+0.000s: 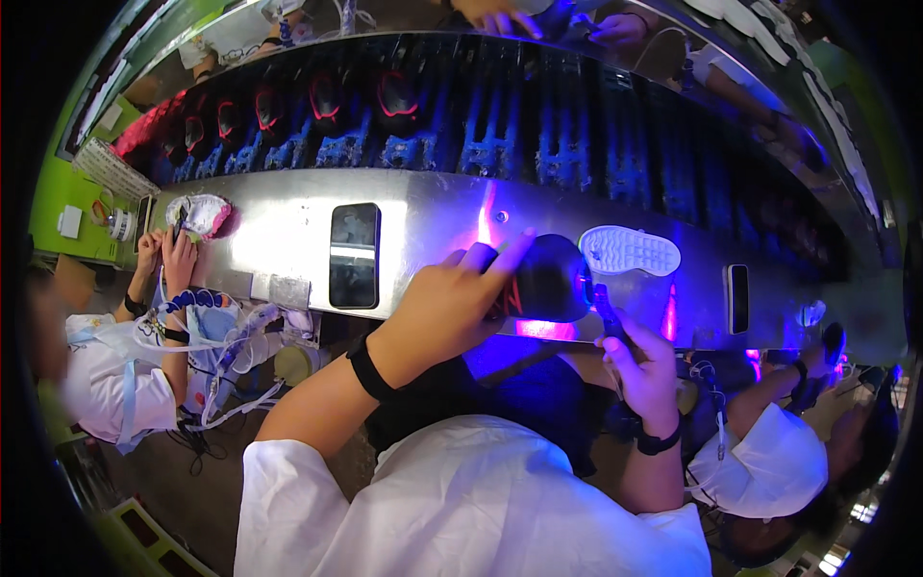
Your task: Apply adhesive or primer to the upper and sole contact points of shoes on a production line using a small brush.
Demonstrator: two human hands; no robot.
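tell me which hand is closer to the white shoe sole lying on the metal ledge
Right. The right hand, holding a thin tool, sits just below the white shoe sole. The left hand grips the black shoe, farther left.

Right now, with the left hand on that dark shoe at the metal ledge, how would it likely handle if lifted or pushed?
The dark shoe is held steady by the left hand alone, so it is probably light for its size. Its rounded upper looks soft and may give under the fingers. The white sole lying beside it looks flat, so probably unlikely to roll. The right hand holds a thin tool.
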